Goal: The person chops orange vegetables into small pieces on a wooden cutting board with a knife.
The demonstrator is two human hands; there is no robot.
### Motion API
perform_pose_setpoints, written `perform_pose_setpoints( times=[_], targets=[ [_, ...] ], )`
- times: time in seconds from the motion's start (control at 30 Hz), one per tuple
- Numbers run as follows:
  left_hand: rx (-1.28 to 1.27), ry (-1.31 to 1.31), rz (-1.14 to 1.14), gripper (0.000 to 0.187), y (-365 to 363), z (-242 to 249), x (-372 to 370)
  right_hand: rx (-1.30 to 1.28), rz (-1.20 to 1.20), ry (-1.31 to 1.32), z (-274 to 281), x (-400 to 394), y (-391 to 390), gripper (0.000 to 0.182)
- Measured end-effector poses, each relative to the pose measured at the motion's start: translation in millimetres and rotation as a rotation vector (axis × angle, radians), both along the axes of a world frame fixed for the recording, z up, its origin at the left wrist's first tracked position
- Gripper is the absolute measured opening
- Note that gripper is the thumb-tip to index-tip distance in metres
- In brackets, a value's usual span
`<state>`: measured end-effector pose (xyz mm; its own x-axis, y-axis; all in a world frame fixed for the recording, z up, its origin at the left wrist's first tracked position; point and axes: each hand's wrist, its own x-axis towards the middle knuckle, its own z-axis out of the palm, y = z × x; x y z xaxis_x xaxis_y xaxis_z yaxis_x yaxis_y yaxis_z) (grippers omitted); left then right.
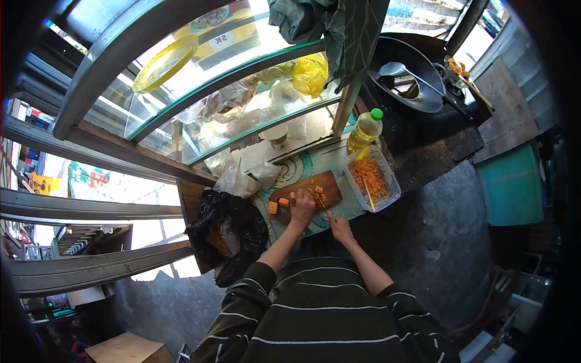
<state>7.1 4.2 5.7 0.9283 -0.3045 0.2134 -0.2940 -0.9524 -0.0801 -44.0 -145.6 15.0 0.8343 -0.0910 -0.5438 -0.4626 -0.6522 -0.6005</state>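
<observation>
On the wooden cutting board (331,183), my left hand (301,207) presses down with its fingers curled. What lies beneath those fingers is hidden. Cut orange vegetable pieces (319,194), carrot-like, lie just right of the fingertips. Two larger orange chunks (273,207) rest at the board's left end. My right hand (341,228) is wrapped round the handle of a knife (323,206), whose blade points up-left to the cut pieces. Right of the board, a clear plastic tub (394,192) holds finely chopped orange bits and a light-coloured utensil.
A green-capped bottle of yellow liquid (365,130) stands behind the tub. Further right, a wok (428,100) holds a metal ladle (393,69). A black plastic bag (247,213) sits left of the board. Behind, a glass display case (242,142) holds bags and a paper cup (276,138).
</observation>
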Motion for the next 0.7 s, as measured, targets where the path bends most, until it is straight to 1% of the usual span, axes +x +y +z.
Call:
perform_pose_setpoints(
  times=[0.07, 0.1, 0.13, 0.2, 0.27, 0.3, 0.37, 0.4, 0.47, 0.53, 0.6, 0.7],
  targets=[
    [0.28, 0.01, -0.112, 0.017, -3.0, 0.3, 1.2, 0.013, 0.003, 0.02, 6.3, 1.8, 0.5, 0.071],
    [0.282, 0.009, -0.109, 0.017, -3.0, -0.4, 2.0, 0.021, 0.002, 0.043, 8.1, 2.2, -0.3, 0.071],
    [0.237, 0.038, -0.093, 0.017, -2.7, -0.7, 4.8, 0.022, 0.004, 0.039, 10.1, 4.1, -1.2, 0.071],
    [0.193, 0.062, -0.082, 0.017, -1.8, 5.5, 8.3, 0.053, 0.056, 0.145, 13.8, 7.8, -3.7, 0.067],
    [-0.009, 0.093, -0.008, 0.011, 2.6, 22.2, 6.8, 0.074, 0.057, 0.129, 14.8, 6.6, -3.0, 0.067],
    [-0.009, 0.093, -0.007, 0.011, 5.9, 20.9, 5.9, 0.095, 0.064, 0.116, 16.3, 5.3, -1.0, 0.066],
    [-0.304, 0.159, 0.107, 0.011, 11.7, 18.3, 3.5, 0.108, 0.077, 0.097, 19.5, 2.4, 2.9, 0.066],
    [-0.305, 0.159, 0.107, 0.011, 12.8, 17.6, 2.2, 0.119, 0.087, 0.079, 17.9, 0.6, 2.6, 0.066],
    [-0.502, 0.18, 0.188, 0.012, 14.0, 15.9, -0.8, 0.114, 0.06, 0.112, 11.0, -0.6, 1.5, 0.065],
    [-0.523, 0.159, 0.195, 0.013, 13.5, 11.7, -2.3, 0.11, 0.034, 0.146, 13.3, 0.9, 0.7, 0.065],
    [-0.547, 0.14, 0.204, 0.013, 13.4, 9.2, -4.1, 0.046, 0.037, 0.109, 19.8, 2.8, -3.5, 0.064],
    [-0.508, 0.116, 0.165, 0.018, 18.1, 9.3, -4.3, 0.044, 0.081, 0.121, 31.3, 4.6, -2.8, 0.065]
  ],
)
